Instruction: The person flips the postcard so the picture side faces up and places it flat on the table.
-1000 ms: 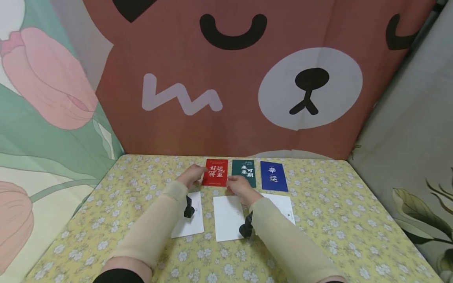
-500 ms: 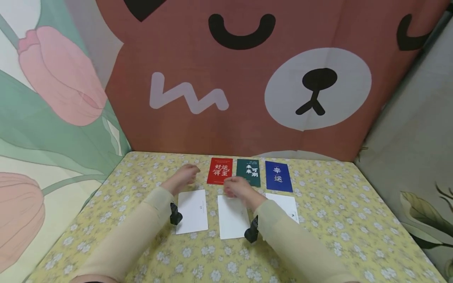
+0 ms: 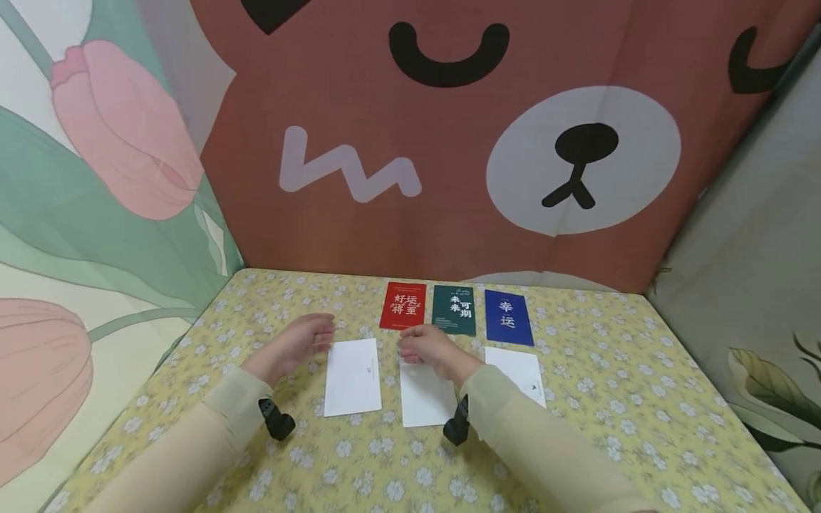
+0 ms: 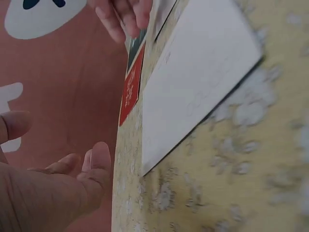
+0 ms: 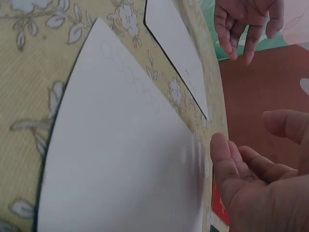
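- Coloured cards (image 3: pixel 455 311): rowed near the tabletop's (image 3: pixel 596 413) far edge, seemingly placed.
- White cards (image 3: pixel 426 397): farther from it; work left unclear.
- Left hand (image 3: pixel 300 343), right hand (image 3: pixel 437 349): released.

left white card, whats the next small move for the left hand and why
Probably lower the left hand and pinch the left white card by its far left corner. The hand is empty with its fingers spread loosely near that corner, and nothing is holding the card. The right hand seems less handy, being over the middle white card.
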Demonstrator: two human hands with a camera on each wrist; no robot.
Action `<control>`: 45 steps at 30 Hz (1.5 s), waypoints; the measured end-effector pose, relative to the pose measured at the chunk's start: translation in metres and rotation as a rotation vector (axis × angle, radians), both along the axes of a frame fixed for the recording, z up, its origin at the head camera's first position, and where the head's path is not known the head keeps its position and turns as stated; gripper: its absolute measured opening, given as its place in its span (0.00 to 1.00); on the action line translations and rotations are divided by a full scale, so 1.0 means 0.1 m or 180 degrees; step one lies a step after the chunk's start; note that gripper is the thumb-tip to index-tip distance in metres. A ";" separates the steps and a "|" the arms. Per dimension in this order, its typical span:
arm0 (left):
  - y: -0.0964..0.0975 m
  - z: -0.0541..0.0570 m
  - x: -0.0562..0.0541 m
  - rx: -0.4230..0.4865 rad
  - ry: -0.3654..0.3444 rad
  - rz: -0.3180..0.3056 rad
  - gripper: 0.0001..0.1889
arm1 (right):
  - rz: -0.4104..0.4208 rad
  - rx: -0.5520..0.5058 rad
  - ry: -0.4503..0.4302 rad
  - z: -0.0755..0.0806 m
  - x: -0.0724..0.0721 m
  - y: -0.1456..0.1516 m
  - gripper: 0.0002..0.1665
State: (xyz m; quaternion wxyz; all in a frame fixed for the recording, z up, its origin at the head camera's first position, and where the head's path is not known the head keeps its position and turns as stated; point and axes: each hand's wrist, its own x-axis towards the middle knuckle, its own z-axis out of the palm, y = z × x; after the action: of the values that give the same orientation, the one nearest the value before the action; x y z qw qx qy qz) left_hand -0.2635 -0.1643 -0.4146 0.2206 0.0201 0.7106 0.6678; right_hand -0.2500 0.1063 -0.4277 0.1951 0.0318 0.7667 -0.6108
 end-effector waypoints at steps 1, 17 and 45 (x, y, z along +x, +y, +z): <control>-0.02 0.00 0.04 -0.0004 -0.0017 -0.0017 0.31 | 0.0016 -0.0009 -0.0017 0.00 0.01 -0.02 0.24; 0.05 0.02 0.73 0.0422 -0.0297 0.0429 0.34 | 0.0095 -0.0043 -0.0213 0.05 0.00 -0.31 0.24; 0.08 -0.19 0.88 0.0937 -0.0402 0.0591 0.35 | -0.0182 -0.0498 -0.0488 0.03 -0.03 -0.51 0.31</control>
State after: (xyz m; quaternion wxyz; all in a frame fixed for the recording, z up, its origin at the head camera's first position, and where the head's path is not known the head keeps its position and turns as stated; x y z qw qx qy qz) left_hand -0.1754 -0.1566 -0.4338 0.1969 -0.0555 0.5888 0.7820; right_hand -0.2530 0.0553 -0.4243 0.2375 0.0849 0.6983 -0.6699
